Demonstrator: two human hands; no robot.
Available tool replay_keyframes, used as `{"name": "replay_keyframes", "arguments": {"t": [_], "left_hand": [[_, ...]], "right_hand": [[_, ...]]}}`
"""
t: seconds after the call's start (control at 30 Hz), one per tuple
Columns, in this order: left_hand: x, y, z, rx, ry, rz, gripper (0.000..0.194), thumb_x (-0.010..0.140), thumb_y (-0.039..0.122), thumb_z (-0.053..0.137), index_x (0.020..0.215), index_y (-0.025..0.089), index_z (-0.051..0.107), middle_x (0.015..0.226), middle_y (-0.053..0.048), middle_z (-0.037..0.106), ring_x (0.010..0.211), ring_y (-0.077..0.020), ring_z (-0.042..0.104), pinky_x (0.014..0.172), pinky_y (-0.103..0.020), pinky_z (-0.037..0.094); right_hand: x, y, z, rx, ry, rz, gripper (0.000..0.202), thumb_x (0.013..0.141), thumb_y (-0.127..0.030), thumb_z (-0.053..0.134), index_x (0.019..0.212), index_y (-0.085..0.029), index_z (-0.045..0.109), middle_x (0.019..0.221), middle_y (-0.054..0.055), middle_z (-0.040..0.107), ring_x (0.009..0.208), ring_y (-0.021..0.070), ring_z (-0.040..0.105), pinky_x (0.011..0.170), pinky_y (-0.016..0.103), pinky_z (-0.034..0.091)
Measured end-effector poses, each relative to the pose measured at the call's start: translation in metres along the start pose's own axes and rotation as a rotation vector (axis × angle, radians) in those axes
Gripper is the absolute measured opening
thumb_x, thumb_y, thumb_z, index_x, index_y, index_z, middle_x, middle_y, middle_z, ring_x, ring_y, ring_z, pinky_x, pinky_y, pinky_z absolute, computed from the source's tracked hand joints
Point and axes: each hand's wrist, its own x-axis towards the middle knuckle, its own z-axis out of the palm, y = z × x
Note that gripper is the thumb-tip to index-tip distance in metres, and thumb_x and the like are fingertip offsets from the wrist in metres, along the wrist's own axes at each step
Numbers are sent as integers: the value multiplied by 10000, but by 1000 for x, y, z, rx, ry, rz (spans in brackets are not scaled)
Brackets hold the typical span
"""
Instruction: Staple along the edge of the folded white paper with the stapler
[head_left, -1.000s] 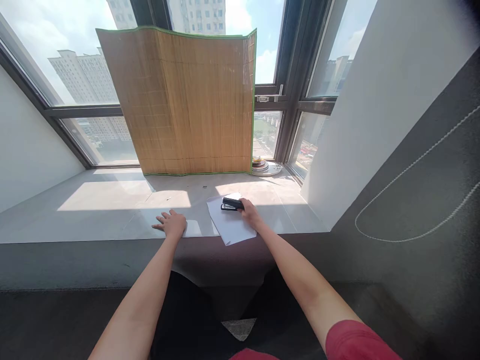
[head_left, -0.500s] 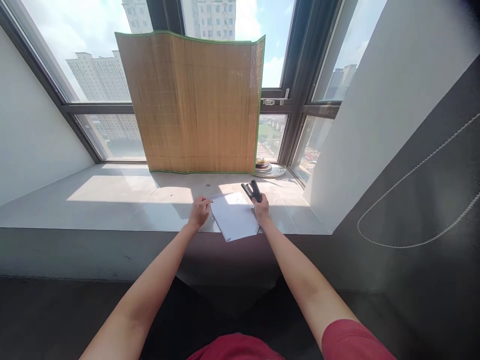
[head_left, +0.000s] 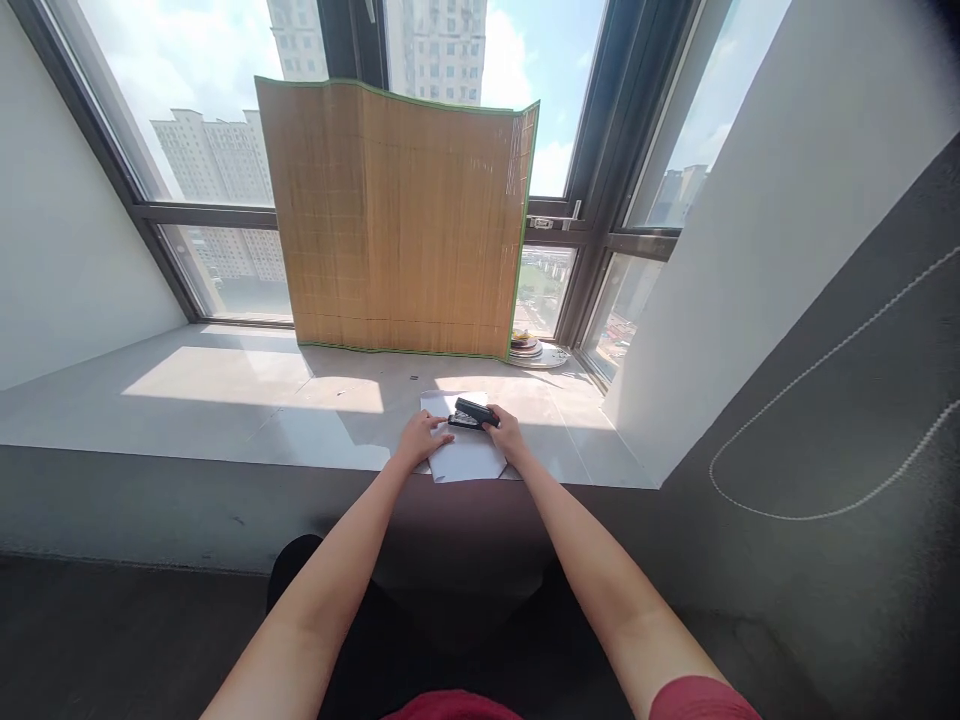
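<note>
One black stapler [head_left: 474,414] sits over the white paper [head_left: 466,464] on the windowsill [head_left: 217,424], between the hands. The right hand [head_left: 508,433] is curled closed around its right end; the left hand [head_left: 421,439], half open, rests on the paper just beside the other end.

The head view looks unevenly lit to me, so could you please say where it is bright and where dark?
In the head view, bright sun patches lie on the sill; in the head view, the floor sinks into deep shade; in the same head view, the white paper shows little detail, while the stapler stands out dark against it.
</note>
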Motion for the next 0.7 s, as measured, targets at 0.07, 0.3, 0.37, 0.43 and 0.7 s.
{"name": "replay_keyframes", "arguments": {"t": [0.07,0.3,0.37,0.43,0.7], "left_hand": [[1,-1,1,-65,-9,11,522,813,417,809,1291,222,732,1134,-87,688,1123,-275,648,1048,-393,500],[0,-5,6,-142,-17,66,484,828,423,785,1236,177,702,1246,-123,705,1213,-292,630,1086,-392,475],[0,-4,5,-145,-31,76,527,817,445,793,1256,175,683,1283,-131,690,1239,-299,617,1092,-392,470],[0,-3,4,-169,-37,57,515,842,467,763,1264,187,669,1328,-129,674,1270,-299,601,1096,-385,463],[5,-5,7,-260,20,-85,446,1088,397,257,1134,220,664,1182,-86,720,1096,-242,662,990,-368,505]], "right_hand": [[1,0,1,1,-28,1,397,735,-209,630,1127,-209,694,1057,65,760,988,258,685,949,438,538],[0,-4,3,1,-21,3,392,771,-261,672,1162,-230,677,1150,68,746,1066,248,685,991,432,533],[-2,-6,1,-3,45,21,359,815,-372,671,1139,-219,685,1174,88,739,1087,259,676,977,424,540],[-4,-8,-3,-10,102,50,326,884,-484,598,1005,-206,716,1058,90,760,1008,266,688,911,404,557],[-7,-8,-3,-135,167,29,402,971,-434,465,733,-232,719,842,97,753,886,287,673,851,399,525]]}}
